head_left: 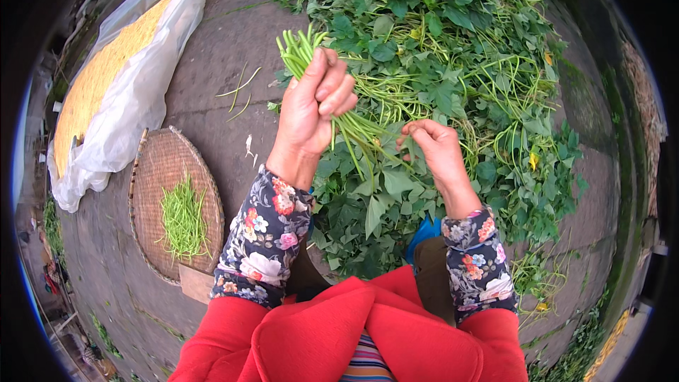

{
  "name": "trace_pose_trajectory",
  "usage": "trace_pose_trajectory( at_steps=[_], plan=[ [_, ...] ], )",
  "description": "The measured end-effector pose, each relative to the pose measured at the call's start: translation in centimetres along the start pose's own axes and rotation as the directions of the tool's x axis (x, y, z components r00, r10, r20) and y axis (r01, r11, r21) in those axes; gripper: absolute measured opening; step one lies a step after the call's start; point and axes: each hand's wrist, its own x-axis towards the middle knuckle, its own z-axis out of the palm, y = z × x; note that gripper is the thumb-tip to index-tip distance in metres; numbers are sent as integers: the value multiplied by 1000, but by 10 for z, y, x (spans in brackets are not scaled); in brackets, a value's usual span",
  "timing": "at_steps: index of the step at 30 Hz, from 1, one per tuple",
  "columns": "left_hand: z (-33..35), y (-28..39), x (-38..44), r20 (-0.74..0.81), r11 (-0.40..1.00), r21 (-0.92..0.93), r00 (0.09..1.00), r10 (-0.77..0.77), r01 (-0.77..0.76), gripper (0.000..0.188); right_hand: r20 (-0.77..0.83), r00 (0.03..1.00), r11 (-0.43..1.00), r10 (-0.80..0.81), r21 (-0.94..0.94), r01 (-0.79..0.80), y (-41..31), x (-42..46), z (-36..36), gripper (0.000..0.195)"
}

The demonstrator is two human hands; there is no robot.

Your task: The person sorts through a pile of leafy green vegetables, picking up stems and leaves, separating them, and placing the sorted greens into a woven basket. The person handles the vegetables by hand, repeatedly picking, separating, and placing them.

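Note:
My left hand (316,93) is closed around a bundle of green leaf stalks (298,52). Their bare ends stick out above the fist, and leaves (398,181) hang from several of the lower ends. To the right, my right hand (436,151) pinches a green leaf (409,147) between thumb and fingers, close to the lower ends of the bundle. Both hands are above a large heap of leafy vines (440,82) that look like sweet potato vines. The fingertips of my right hand partly cover the pinched leaf.
A woven bamboo basket (150,191) on the left holds a pile of stripped stalks (184,217). Behind it, yellow grain (109,82) lies on a translucent plastic sheet (177,45). Loose stalks (238,90) lie on the concrete ground (223,58). A small board (195,282) is at the basket's near edge.

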Motion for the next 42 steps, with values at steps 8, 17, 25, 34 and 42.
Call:
trace_pose_trajectory(
  at_steps=[8,17,25,34,42],
  plan=[
    [-33,10,6,-277,987,2,948,154,-160,27,-5,883,686,-469,-632,361,-28,-23,3,11],
    [-28,0,9,-264,992,-3,957,124,-129,27,302,908,697,-289,-584,416,-22,-30,32,22],
    [-24,1,6,-247,995,0,964,100,-103,27,324,944,914,-61,-362,184,-3,-20,27,19],
    [-13,2,5,-277,989,56,950,144,-134,26,-73,992,989,-101,-114,92,2,-6,11,11],
    [-24,15,4,-288,971,23,929,233,-236,28,210,962,815,-175,-517,261,-26,-24,2,24]
  ],
)
